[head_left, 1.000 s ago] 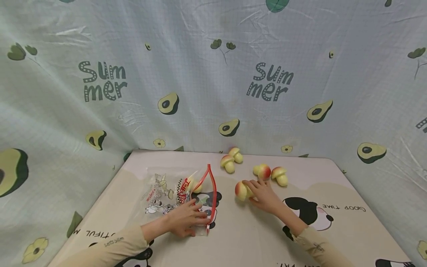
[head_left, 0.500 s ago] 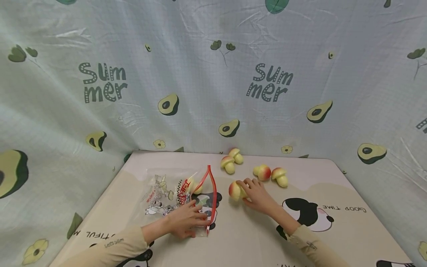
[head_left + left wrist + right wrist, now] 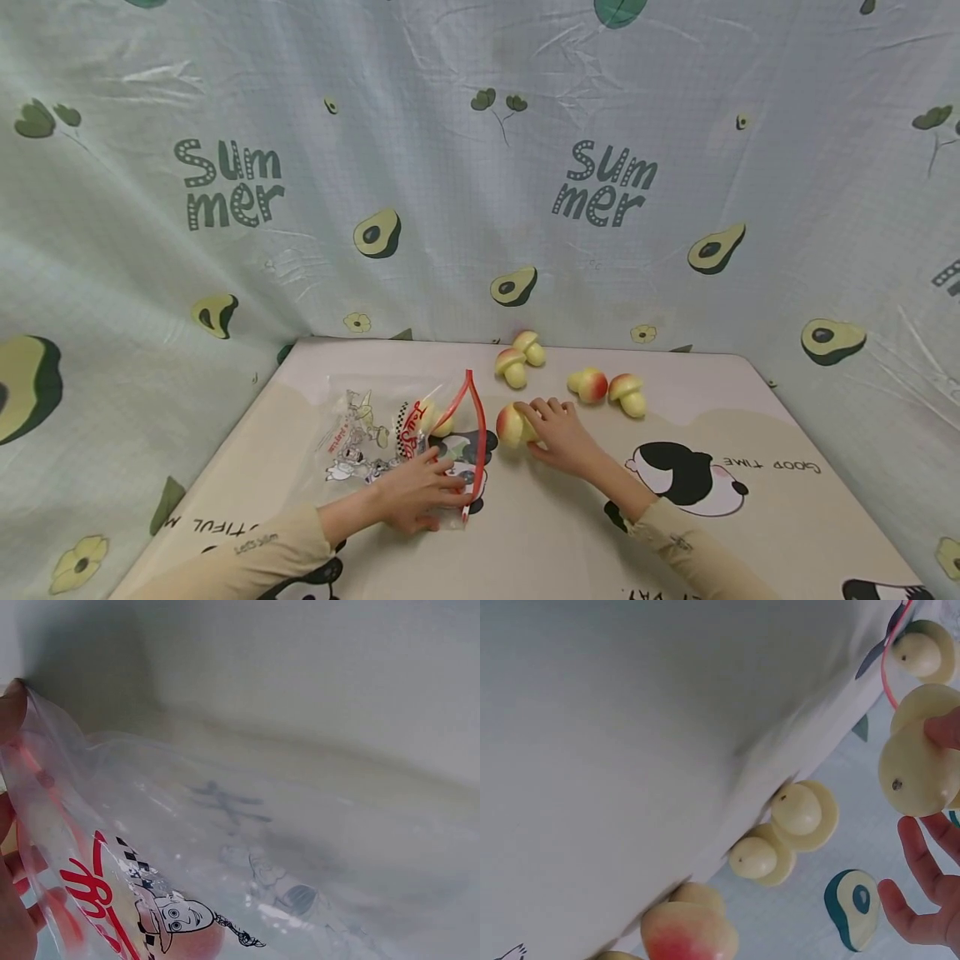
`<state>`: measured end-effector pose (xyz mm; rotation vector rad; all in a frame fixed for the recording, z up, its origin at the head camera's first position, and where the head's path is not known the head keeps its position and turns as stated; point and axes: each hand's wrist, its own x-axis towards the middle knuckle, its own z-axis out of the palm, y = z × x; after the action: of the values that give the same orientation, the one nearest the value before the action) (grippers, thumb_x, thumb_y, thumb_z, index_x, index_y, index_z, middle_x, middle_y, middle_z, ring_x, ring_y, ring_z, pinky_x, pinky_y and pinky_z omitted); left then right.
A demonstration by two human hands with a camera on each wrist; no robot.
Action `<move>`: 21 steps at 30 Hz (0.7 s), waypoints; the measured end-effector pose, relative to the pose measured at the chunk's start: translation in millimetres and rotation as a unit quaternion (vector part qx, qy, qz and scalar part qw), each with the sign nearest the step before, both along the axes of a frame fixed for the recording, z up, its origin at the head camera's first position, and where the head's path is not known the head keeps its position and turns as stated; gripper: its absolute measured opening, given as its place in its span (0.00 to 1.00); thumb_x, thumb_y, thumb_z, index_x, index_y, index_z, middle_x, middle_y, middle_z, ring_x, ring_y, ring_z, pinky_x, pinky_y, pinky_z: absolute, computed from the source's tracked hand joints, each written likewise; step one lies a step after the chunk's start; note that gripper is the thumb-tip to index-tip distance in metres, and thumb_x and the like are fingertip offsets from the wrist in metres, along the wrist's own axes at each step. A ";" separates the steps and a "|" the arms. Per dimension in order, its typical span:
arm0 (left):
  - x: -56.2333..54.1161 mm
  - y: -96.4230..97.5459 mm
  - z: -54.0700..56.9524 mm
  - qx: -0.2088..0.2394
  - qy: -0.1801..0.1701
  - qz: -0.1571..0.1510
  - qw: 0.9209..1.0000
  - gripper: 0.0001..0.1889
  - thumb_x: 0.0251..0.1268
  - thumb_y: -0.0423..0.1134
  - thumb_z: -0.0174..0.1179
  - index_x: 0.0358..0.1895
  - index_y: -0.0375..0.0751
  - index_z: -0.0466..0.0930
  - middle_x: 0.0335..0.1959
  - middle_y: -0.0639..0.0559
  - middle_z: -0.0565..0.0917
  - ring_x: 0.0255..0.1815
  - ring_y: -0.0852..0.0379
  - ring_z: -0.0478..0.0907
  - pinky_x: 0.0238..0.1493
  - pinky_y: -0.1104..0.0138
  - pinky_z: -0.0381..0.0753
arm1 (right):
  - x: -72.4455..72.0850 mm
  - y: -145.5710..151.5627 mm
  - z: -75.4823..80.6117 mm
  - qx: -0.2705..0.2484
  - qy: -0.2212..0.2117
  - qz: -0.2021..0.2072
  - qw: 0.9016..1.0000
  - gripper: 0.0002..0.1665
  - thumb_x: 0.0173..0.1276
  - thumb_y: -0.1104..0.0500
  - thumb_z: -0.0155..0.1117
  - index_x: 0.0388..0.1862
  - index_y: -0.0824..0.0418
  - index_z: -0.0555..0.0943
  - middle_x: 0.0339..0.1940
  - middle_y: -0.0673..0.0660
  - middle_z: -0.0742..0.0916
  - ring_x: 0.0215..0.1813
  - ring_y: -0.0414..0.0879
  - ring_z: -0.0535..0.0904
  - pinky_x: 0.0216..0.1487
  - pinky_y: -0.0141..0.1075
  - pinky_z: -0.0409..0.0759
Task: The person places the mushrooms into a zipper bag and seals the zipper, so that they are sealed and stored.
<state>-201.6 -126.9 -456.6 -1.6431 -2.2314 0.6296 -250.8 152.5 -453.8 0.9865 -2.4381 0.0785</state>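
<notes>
A red-and-yellow, mushroom-shaped toy (image 3: 510,427) just beside a clear plastic bag (image 3: 367,425)

From the head: the right hand (image 3: 562,437) pinches the toy with thumb and fingers; the toy is near the bag's mouth, a little apart from its thin red strip (image 3: 480,433); the left hand (image 3: 420,492) rests on the bag, fingers loose and spread; one mushroom toy (image 3: 444,423) shows through the bag; two more mushroom toys (image 3: 511,367) sit at the back of the cream table (image 3: 517,550), and another two mushroom toys (image 3: 587,385) sit nearer the right hand.

From the left wrist: thumb and fingers are wide apart at the bag's mouth; the bag looks thin, floppy and slippery, so its red edge seems the best place to hold.

From the right wrist: the thumb lies near where the toy's cap meets its stem, and fingertips reach the other side; a small dark dot (image 3: 898,784) marks the stem's end; the toy looks smooth and light, perhaps firm and not easy to break; that narrow middle should be a good place to hold, as the round cap could slip.
</notes>
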 end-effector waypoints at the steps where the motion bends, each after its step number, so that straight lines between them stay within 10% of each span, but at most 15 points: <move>1: -0.2 0.0 -0.3 -0.002 0.003 0.001 1.000 0.30 0.52 0.63 0.51 0.61 0.64 0.64 0.52 0.64 0.75 0.49 0.59 0.69 0.50 0.59 0.67 | 0.0 -1.3 -0.1 0.000 -0.002 0.001 1.000 0.35 0.46 0.54 0.69 0.55 0.56 0.69 0.40 0.52 0.76 0.37 0.46 0.68 0.36 0.41 0.64; 21: 0.7 -1.5 -2.0 0.002 0.006 0.009 1.000 0.30 0.52 0.64 0.52 0.61 0.65 0.64 0.52 0.65 0.75 0.50 0.59 0.69 0.51 0.59 0.68 | -3.2 -29.6 0.0 -0.003 -0.012 0.017 1.000 0.35 0.49 0.53 0.68 0.57 0.57 0.67 0.41 0.52 0.78 0.37 0.46 0.69 0.37 0.41 0.65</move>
<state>-200.9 -128.4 -458.6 -1.6147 -2.2401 0.6381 -254.0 122.9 -453.8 1.0297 -2.4427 0.1095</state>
